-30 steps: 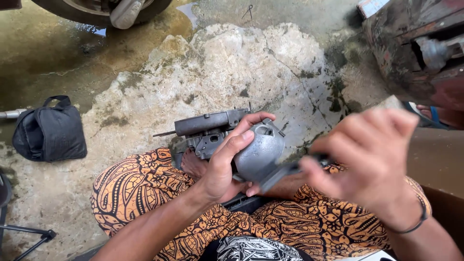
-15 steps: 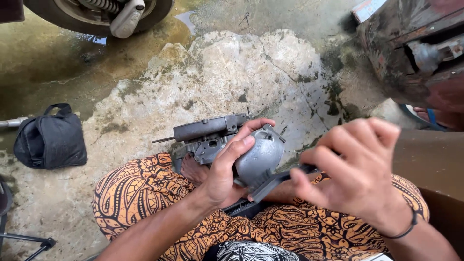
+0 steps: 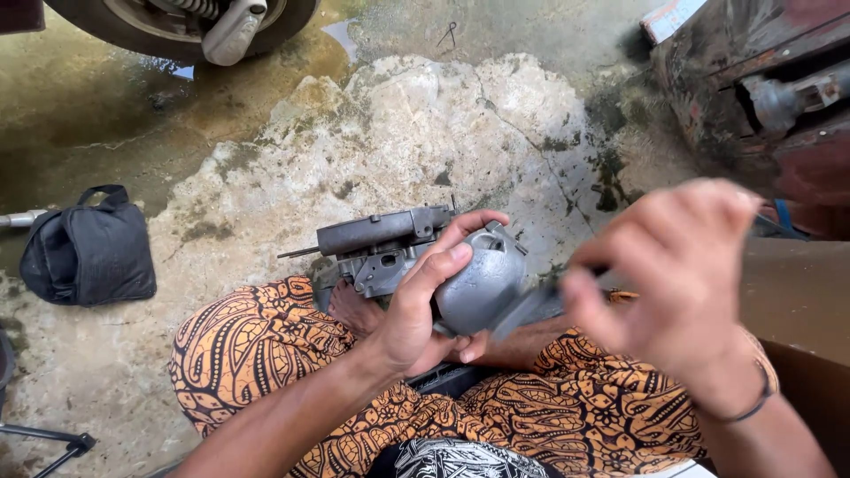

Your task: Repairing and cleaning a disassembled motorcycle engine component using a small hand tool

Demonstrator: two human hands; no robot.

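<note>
The left hand (image 3: 425, 305) is clamped around a grey metal engine part (image 3: 425, 261), fingers wrapped over its rounded silver bowl, holding it above the patterned orange trousers (image 3: 266, 345) of the seated person. Just right of the part, the right hand (image 3: 682, 283) is blurred; its fingers are pinched together on a dark flat tool (image 3: 531, 305) whose tip touches the bowl. Well left of the part lies a black bag (image 3: 88, 252) on the cracked concrete floor (image 3: 425, 115). Beyond the part, top left, stands a tyre (image 3: 177, 26); far right of it, a rusty machine (image 3: 761, 80).
</note>
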